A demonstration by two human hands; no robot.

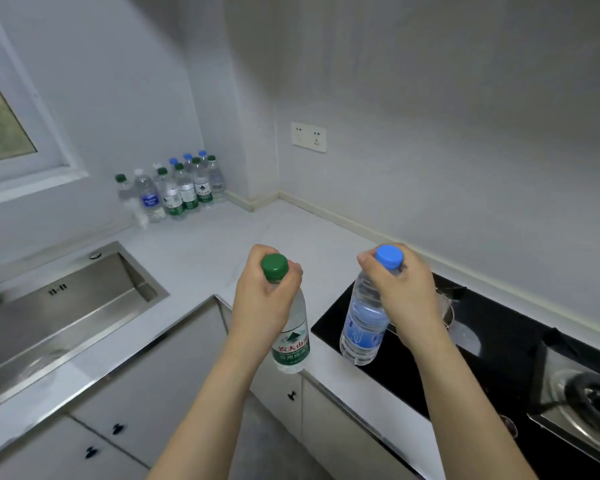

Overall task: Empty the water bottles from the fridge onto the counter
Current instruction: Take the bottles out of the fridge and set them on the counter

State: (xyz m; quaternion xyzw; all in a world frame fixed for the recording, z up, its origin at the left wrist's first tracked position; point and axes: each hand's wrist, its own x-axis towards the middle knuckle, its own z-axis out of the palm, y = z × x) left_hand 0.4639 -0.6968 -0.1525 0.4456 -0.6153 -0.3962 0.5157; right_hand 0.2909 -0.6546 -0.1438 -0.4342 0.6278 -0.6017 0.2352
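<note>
My left hand point(262, 299) grips the neck of a green-capped water bottle point(291, 344) with a green and white label, held upright above the front edge of the white counter point(215, 247). My right hand point(404, 292) grips the neck of a blue-capped bottle point(362, 327) with a blue label, hanging over the left end of the black stove top point(482, 341). Several more water bottles point(177, 188), with green, blue and white caps, stand grouped in the far corner of the counter against the wall. The fridge is out of view.
A steel sink point(63, 306) is set into the counter at the left, below a window point(0, 123). A gas burner point(593, 400) sits at the right edge. A wall socket point(309, 136) is above the counter. White cabinet doors point(146, 386) lie below.
</note>
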